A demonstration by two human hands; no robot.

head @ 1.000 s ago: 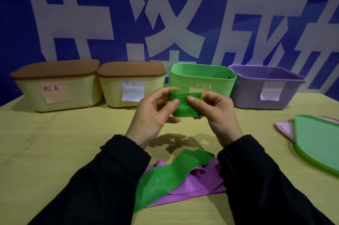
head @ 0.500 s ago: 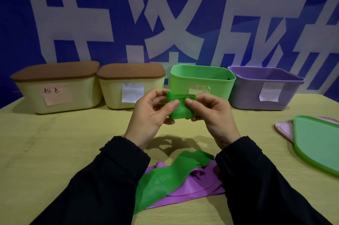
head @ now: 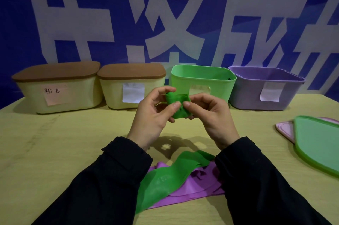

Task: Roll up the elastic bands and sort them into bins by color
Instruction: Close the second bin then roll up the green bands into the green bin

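Both hands are raised over the middle of the bench (head: 55,151), the left hand (head: 153,114) and the right hand (head: 211,116) pinching one green band (head: 178,103) between thumbs and curled fingers; its top is wound into a small roll and the rest of it hangs in a short flap below the thumbs, so the rolling looks well along but not finished. Working down from the biggest things: at 12 o'clock from the hands a row of four bins stands against the blue wall, two cream bins (head: 60,92) with brown lids on at 10 and 11 o'clock, then an open green bin (head: 201,81) directly behind the roll, then an open purple bin (head: 266,92) at 1 o'clock. At 3 o'clock a green lid (head: 319,144) lies on a pink lid (head: 286,127). At 6 o'clock, between the sleeves, a second green band (head: 165,179) lies flat and loose across a purple band (head: 198,188), neither yet rolled. I cannot see whether the open bins hold anything. By my reading, at least three bands remain to be binned: the one in hand needs a few more turns and a short drop into the green bin just beyond the fingers, and the two on the bench are untouched.
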